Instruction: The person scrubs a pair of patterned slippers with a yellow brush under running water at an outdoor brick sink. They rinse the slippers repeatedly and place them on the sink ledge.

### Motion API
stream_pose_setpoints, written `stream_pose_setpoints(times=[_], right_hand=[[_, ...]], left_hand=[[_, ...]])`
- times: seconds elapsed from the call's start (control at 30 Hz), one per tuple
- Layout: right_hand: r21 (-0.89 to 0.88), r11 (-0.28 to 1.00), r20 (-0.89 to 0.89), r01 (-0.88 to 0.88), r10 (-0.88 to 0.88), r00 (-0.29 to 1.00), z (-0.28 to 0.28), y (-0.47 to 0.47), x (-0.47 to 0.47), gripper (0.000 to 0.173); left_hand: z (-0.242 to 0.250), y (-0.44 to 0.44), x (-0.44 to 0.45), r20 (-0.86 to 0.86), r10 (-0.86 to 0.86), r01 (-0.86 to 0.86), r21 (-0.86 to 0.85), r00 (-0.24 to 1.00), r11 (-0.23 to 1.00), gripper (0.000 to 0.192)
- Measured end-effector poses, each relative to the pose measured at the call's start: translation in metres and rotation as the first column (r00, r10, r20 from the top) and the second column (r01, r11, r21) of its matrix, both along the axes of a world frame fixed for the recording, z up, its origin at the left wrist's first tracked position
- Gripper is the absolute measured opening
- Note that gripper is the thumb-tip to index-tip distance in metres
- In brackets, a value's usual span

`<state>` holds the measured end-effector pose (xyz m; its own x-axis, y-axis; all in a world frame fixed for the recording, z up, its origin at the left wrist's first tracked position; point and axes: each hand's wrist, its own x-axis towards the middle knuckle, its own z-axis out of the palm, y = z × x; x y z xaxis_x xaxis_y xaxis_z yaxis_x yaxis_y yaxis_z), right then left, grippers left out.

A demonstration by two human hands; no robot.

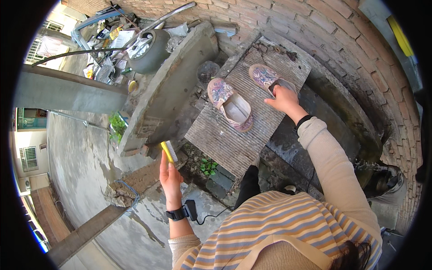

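Observation:
Out to the left, my left hand [171,179] grips a yellow scrub brush [169,151] with white bristles that face right. My right hand [286,100] has hold of the heel end of a patterned slip-on shoe [265,76], thumb on the outside and the other fingers partly hidden at the opening. The matching slip-on shoe [233,104] lies to its left, sole down, with its pale lining showing. Both shoes are on a ridged concrete slab [219,135]; the brush is well apart from them.
Beyond the slab runs a curved brick wall [324,27], with a wet stone trough [324,111] on the right. A low concrete partition [168,87] stands at left, with a clay jar [152,50] and piled rubbish behind it. A plastic tub [207,71] sits beside the slab.

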<state>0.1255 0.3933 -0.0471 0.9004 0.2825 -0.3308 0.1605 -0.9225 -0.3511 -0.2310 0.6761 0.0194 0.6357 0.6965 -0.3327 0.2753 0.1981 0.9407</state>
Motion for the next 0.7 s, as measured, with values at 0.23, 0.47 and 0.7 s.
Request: stream_pose_setpoints(times=[0.23,0.47,0.7], right_hand=[[0.512,0.82,-0.201,0.257,-0.176,0.963,-0.001,-0.056,-0.018,0.034],[0.59,-0.339,-0.727,0.733,0.171,0.665,-0.003,-0.19,-0.078,0.046],[0.513,-0.701,-0.527,0.496,0.199,0.826,-0.004,-0.299,-0.163,0.056]], left_hand=[[0.009,-0.048,0.046,-0.024,-0.303,0.303,-0.018,0.953,0.953,0.054],[-0.003,-0.171,0.146,0.036,-0.659,0.659,-0.012,0.752,0.752,0.04],[0.009,-0.334,0.212,-0.082,-0.838,0.758,0.481,0.539,0.44,0.039]])
